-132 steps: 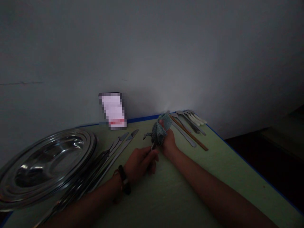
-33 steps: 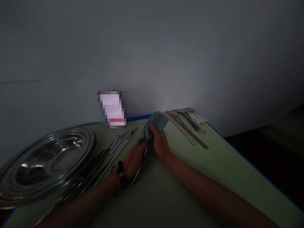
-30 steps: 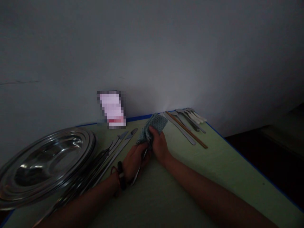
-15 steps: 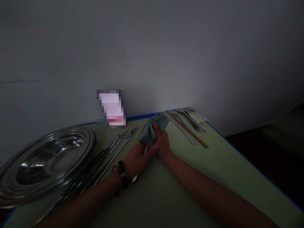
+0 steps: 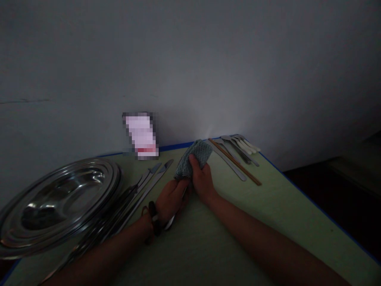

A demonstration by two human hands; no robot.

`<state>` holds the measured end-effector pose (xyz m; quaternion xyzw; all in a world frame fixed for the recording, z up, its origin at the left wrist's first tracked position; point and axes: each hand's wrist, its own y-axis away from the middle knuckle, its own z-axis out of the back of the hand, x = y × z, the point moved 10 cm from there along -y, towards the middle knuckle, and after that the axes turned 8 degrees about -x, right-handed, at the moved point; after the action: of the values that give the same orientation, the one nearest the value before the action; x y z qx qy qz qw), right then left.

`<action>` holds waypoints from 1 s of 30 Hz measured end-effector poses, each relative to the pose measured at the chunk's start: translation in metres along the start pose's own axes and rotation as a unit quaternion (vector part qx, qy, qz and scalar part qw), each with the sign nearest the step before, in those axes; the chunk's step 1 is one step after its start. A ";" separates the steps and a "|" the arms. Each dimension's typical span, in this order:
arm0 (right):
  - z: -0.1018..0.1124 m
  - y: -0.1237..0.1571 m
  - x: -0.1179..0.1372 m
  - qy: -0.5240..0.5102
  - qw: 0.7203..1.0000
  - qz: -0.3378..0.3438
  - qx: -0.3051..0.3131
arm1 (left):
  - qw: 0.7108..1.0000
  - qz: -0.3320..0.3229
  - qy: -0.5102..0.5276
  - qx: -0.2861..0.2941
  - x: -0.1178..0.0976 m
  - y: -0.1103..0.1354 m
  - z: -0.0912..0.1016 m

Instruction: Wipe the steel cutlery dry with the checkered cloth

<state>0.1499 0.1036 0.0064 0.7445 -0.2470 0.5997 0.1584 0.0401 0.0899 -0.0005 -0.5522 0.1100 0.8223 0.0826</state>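
Note:
My right hand (image 5: pixel 201 178) is closed on a folded grey-green cloth (image 5: pixel 196 153), thumb on top, over the middle of the table. My left hand (image 5: pixel 172 200), with a dark band at the wrist, is closed on a piece of metal cutlery (image 5: pixel 169 223). Its shiny handle end sticks out below the left palm. The cloth is wrapped over the cutlery's far part, so I cannot tell which kind it is. Both hands are close together, the left fingers at the cloth's lower edge.
Stacked steel divided plates (image 5: pixel 62 202) stand at the left, beside a pile of metal cutlery (image 5: pixel 131 198). At the back right lie wooden chopsticks (image 5: pixel 235 161), a table knife (image 5: pixel 230 162) and white-handled cutlery (image 5: pixel 245 146). A lit, blurred phone (image 5: pixel 142 135) leans on the wall.
My left hand has slid slightly down and away from the right thumb, baring more of the handle. The right hand and cloth have shifted and turned slightly.

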 end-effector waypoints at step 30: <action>-0.003 0.002 0.009 0.089 0.995 0.049 0.024 | 0.992 0.104 0.061 -0.026 0.026 0.000 0.001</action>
<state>0.1481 0.1021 0.0153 0.6787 -0.2532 0.6766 0.1320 0.0294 0.0905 -0.0245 -0.5886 0.1503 0.7939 -0.0250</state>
